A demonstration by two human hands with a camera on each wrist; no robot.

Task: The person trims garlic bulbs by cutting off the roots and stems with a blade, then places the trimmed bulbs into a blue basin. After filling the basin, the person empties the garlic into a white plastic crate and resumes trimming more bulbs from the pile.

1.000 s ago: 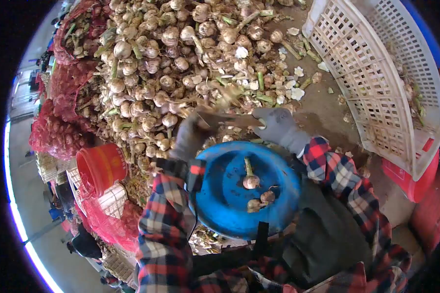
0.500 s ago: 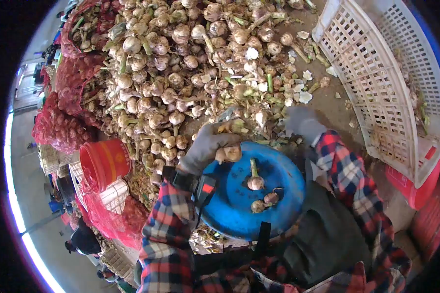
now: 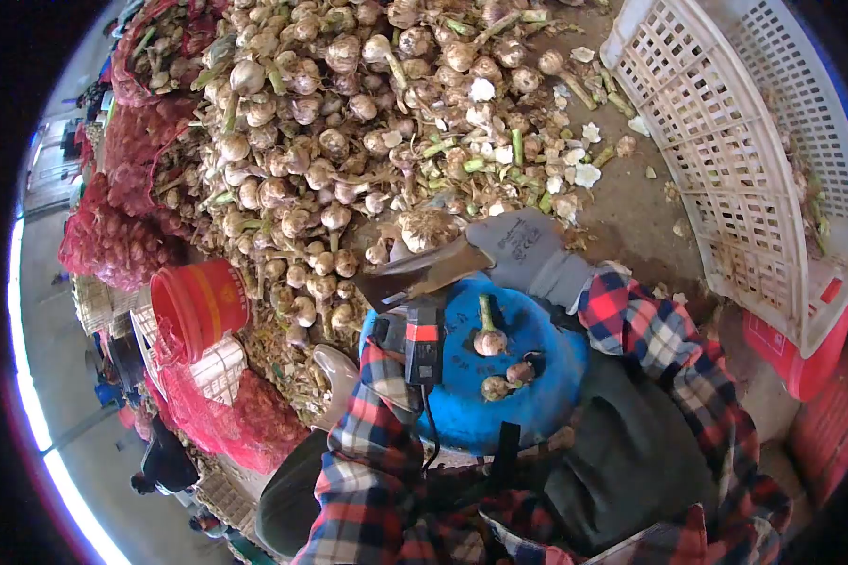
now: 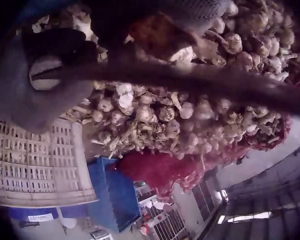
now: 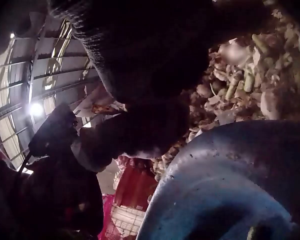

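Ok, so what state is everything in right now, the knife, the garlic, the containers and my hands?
Knife: blade bare, in the right hand
Right hand: closed round the handle
Left hand: gripping a garlic bulb, mostly hidden
Three bulbs: loose, one with green stem
Blue tub: bearing those three
Red bucket: uncovered
White crate: open, scraps inside

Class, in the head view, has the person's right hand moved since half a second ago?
Yes: judged against the white crate, the right hand has moved to the person's left, farther from the crate.
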